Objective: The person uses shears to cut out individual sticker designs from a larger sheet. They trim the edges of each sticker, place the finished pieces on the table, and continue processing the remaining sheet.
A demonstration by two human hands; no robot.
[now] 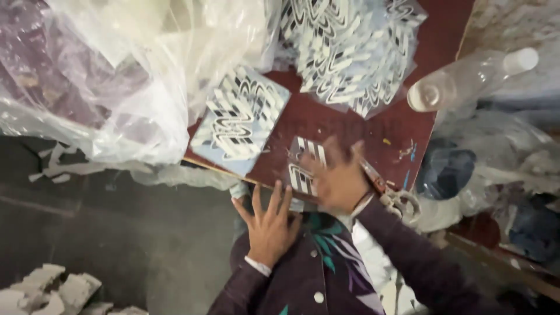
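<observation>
Your right hand, blurred, presses flat on a black-and-white patterned sheet at the near edge of the dark red surface; grip unclear. The sheet's long axis runs 12 to 6 o'clock. Your left hand, fingers spread, holds nothing. At 10 o'clock lies a light-blue patterned stack, tilted toward 1 o'clock.

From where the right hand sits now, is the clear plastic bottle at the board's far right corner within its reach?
Probably yes. The right hand rests on a small cut sheet on the dark red board; the bare board lies between it and the bottle, with only scissors off to the side.
</observation>
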